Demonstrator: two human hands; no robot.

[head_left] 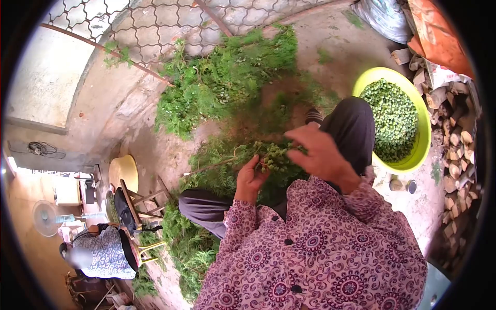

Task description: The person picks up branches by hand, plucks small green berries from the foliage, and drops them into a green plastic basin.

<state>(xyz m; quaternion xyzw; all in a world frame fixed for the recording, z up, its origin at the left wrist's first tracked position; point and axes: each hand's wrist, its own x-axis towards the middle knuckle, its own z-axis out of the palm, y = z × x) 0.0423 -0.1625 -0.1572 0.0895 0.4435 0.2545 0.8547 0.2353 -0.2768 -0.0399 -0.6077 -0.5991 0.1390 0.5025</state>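
Note:
A leafy green branch (222,163) with a cluster of small green cones or berries (272,159) lies across my lap, between my knees. My left hand (251,178) is closed on the branch, its thumb and fingers pinching beside the cluster. Just right of the cluster, my right hand (320,152) is raised with fingers apart, slightly blurred; nothing shows in it. A lime-green basin (424,121) full of small green pieces (388,119) stands to the right of my knee.
Cut green branches (222,82) are heaped ahead, with more (188,243) at lower left. Split firewood (454,170) is stacked at far right. A person (106,253) sits at lower left near a wooden chair (142,201) and a fan (45,218).

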